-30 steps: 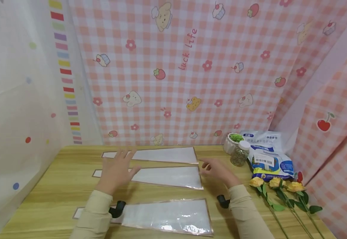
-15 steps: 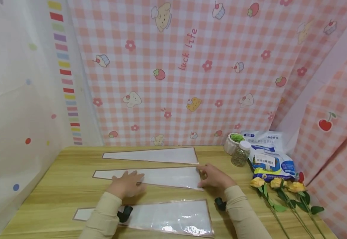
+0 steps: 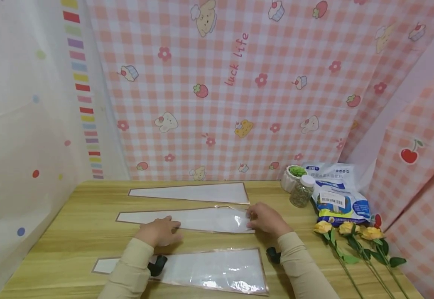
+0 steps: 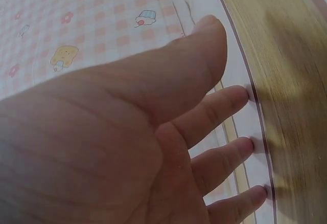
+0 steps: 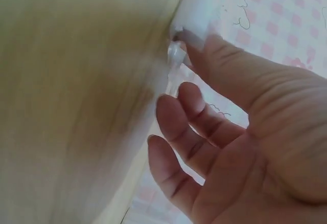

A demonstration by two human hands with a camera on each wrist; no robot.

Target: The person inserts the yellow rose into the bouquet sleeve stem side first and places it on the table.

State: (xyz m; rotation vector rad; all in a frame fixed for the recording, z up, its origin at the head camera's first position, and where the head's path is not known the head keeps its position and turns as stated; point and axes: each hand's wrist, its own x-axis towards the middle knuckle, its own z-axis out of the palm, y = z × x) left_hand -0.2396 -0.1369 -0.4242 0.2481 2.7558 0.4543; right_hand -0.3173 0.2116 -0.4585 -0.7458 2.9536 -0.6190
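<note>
Three tapered white flower sleeves with brown borders lie flat, one behind the other. On the middle flower sleeve (image 3: 205, 218), near its narrow half, my left hand (image 3: 160, 231) rests its extended fingertips; in the left wrist view those fingertips (image 4: 244, 144) touch the sleeve along its border. My right hand (image 3: 267, 220) pinches the wide right end of the same sleeve. Seen from the right wrist, the thumb (image 5: 225, 65) is at the film's edge, with the other fingers curled below; the index fingertip is hidden. The wide end bulges and shines.
The back sleeve (image 3: 202, 193) and front sleeve (image 3: 217, 272) lie either side of the middle one. At right stand a potted plant (image 3: 289, 178), a lidded jar (image 3: 302, 193) and printed bags (image 3: 340, 199). Three yellow roses (image 3: 345, 228) lie before them. A checked curtain (image 3: 217, 104) hangs behind the table.
My left hand has come down toward me onto the middle sleeve. My right hand has taken hold of that sleeve's wide end, which has bent up slightly.
</note>
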